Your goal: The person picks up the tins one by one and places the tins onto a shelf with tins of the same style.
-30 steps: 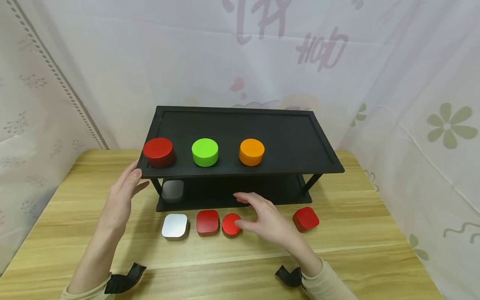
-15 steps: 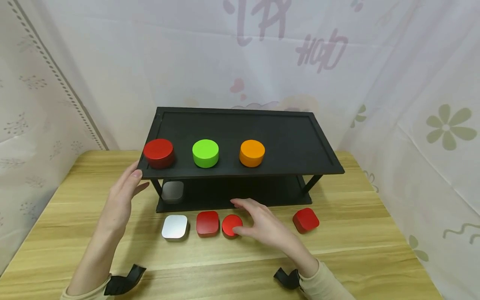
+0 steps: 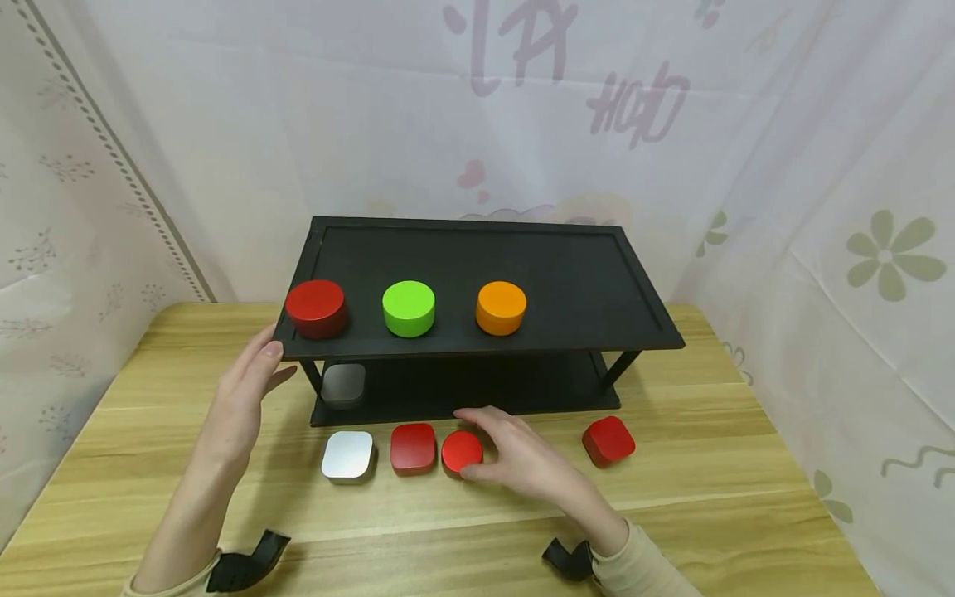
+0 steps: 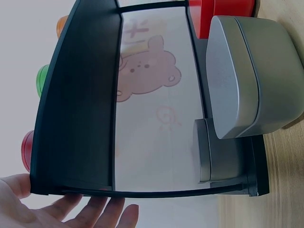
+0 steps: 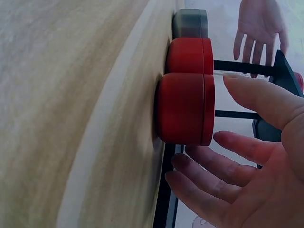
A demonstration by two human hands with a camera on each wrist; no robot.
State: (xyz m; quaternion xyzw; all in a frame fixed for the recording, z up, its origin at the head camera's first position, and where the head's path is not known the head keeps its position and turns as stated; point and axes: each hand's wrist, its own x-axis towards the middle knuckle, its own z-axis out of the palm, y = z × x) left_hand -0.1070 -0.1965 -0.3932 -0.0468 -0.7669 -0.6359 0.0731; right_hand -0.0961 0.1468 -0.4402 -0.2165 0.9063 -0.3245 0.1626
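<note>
My right hand (image 3: 515, 454) is spread around the right side of a small red round tin (image 3: 462, 451) on the wooden table. In the right wrist view, the thumb (image 5: 256, 92) and fingers (image 5: 232, 164) are apart, with no clear grip on the tin. My left hand (image 3: 242, 394) is at the left front corner of a black two-tier shelf (image 3: 567, 290); its thumb touches the top edge and its fingers extend fairly straight alongside the end. Left of the round tin sit a red square tin (image 3: 413, 448) and a silver square tin (image 3: 348, 456).
On the shelf's top stand a dark red round tin (image 3: 317, 309), a green round tin (image 3: 408, 308) and an orange round tin (image 3: 501, 308). Another silver tin (image 3: 344, 385) sits on the lower tier. A red tin (image 3: 608, 440) lies at the right.
My right hand has moved slightly down and left, bringing its thumb to the near side of the red round tin. The left hand stays at the shelf corner.
</note>
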